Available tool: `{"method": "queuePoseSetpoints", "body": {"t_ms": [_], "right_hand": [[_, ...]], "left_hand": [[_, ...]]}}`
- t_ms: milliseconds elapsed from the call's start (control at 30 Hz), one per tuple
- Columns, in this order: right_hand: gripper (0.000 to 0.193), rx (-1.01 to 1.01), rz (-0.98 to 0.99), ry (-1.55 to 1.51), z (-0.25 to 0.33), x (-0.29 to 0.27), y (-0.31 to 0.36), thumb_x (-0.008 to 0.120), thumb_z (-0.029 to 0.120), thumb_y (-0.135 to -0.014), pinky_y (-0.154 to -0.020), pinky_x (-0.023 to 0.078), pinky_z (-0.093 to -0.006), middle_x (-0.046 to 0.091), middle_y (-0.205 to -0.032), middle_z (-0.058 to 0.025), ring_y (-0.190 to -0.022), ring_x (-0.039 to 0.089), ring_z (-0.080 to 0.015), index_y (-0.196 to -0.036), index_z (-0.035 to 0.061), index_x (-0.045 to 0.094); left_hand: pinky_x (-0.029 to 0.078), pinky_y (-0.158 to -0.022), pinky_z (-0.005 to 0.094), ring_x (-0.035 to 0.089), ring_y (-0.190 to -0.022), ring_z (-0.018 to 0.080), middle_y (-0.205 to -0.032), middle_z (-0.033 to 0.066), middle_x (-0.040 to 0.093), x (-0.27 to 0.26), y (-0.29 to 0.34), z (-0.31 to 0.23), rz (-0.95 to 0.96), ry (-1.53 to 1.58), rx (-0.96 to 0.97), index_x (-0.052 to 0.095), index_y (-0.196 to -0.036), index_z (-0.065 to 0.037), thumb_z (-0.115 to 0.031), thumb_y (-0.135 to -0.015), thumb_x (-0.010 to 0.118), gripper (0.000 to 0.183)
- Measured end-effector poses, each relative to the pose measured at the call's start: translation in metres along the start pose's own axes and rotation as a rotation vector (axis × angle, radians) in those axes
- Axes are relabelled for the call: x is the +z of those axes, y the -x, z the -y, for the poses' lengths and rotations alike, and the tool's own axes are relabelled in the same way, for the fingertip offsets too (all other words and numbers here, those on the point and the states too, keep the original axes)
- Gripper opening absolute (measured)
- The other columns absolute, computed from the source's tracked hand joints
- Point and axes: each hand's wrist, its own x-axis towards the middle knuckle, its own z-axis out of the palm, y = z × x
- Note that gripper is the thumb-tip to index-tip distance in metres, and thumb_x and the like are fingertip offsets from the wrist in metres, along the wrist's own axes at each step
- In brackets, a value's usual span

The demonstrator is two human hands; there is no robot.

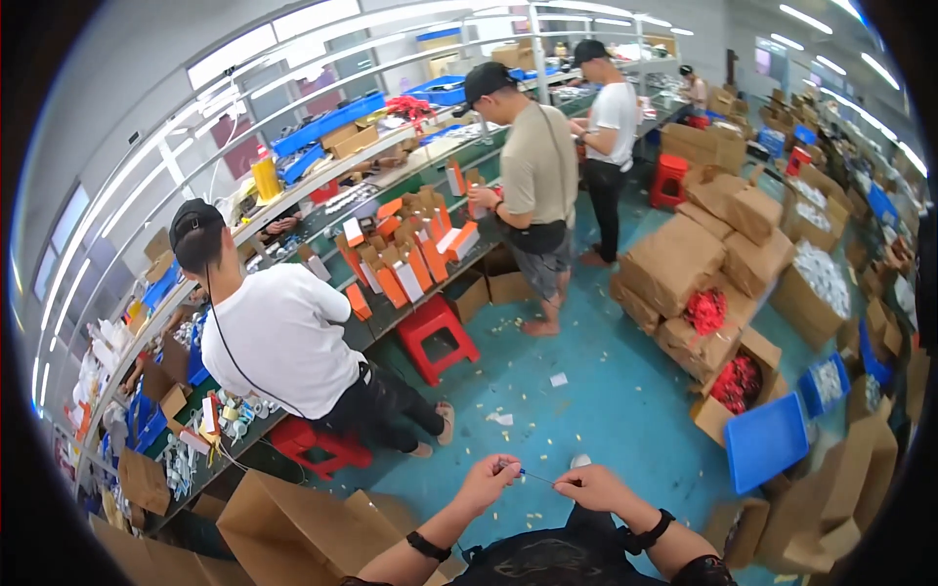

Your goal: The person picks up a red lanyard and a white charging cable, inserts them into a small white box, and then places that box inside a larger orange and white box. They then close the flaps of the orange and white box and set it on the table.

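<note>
In front of my body, both hands are raised over the floor, with a thin grey rod with a blue end (536,478) stretched between them. It resembles a slim screwdriver, but is too small to be sure. The fingers of my left hand (487,482) are closed around its blue end. My right hand (592,487) pinches the other end of the rod between thumb and fingers. The fingers hide both tips. Each wrist wears a dark band.
Three people stand along the workbench (386,317), which bears orange-and-white boxes (396,269). Red stools (437,337) stand beside it. An open carton (293,527) is at lower left. Wrapped brown packages (674,259) and a blue tray (767,442) are at right. Scraps litter the blue-green floor (518,391).
</note>
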Motion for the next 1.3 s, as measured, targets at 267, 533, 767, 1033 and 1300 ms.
{"method": "queuePoseSetpoints", "body": {"t_ms": [267,533,767,1033,1300], "right_hand": [[0.025,0.038,0.232,-0.322,0.031,-0.064,-0.28,0.069,0.029,-0.092,-0.056,0.043,-0.0275,0.066,-0.074,-0.0001,-0.062,0.053,-0.0073,-0.091,0.0051,0.076],[0.018,0.127,0.074,-0.813,0.137,-0.123,-0.58,0.07,0.02,-0.09,-0.041,0.035,-0.0247,0.06,-0.07,0.0002,-0.047,0.048,-0.0081,-0.097,0.0045,0.073],[0.021,0.089,-0.122,-0.598,0.199,-0.158,-0.88,0.072,0.016,-0.083,-0.038,0.029,-0.029,0.05,-0.056,0.0017,-0.043,0.042,-0.011,-0.067,0.0101,0.06],[0.014,0.07,-0.23,-0.651,0.265,-0.164,-1.196,0.066,0.012,-0.082,-0.038,0.027,-0.0302,0.051,-0.056,0.0005,-0.043,0.042,-0.0114,-0.069,0.0128,0.061],[0.028,0.082,-0.138,-0.81,0.279,-0.101,-1.401,0.078,0.044,-0.085,-0.037,0.031,-0.0257,0.045,-0.054,0.0032,-0.043,0.042,-0.0118,-0.09,0.0236,0.059]], "left_hand": [[0.047,-0.07,0.0255,0.062,-0.084,0.0111,-0.104,0.0056,0.068,-0.064,-0.105,-0.045,-0.59,0.283,0.016,0.055,-0.131,-0.003,-0.021,-0.096,0.068,0.042],[0.048,-0.064,0.0257,0.062,-0.077,0.0128,-0.095,0.0043,0.068,-0.144,-0.14,0.059,-0.889,0.335,-0.199,0.063,-0.119,-0.004,-0.022,-0.094,0.069,0.031],[0.048,-0.073,0.0332,0.062,-0.088,0.0215,-0.109,0.0078,0.066,-0.24,-0.219,0.062,-0.944,0.429,-0.408,0.061,-0.122,-0.006,-0.018,-0.094,0.065,0.031],[0.049,-0.094,0.0473,0.059,-0.113,0.0404,-0.139,0.0186,0.057,-0.242,-0.167,0.091,-0.947,-0.444,-0.464,0.059,-0.132,-0.008,-0.014,-0.092,0.063,0.041],[0.048,-0.072,0.033,0.061,-0.084,0.018,-0.099,0.0048,0.066,-0.075,-0.246,-0.036,-1.597,0.776,-0.876,0.064,-0.113,-0.008,-0.032,-0.094,0.064,0.031]]}}
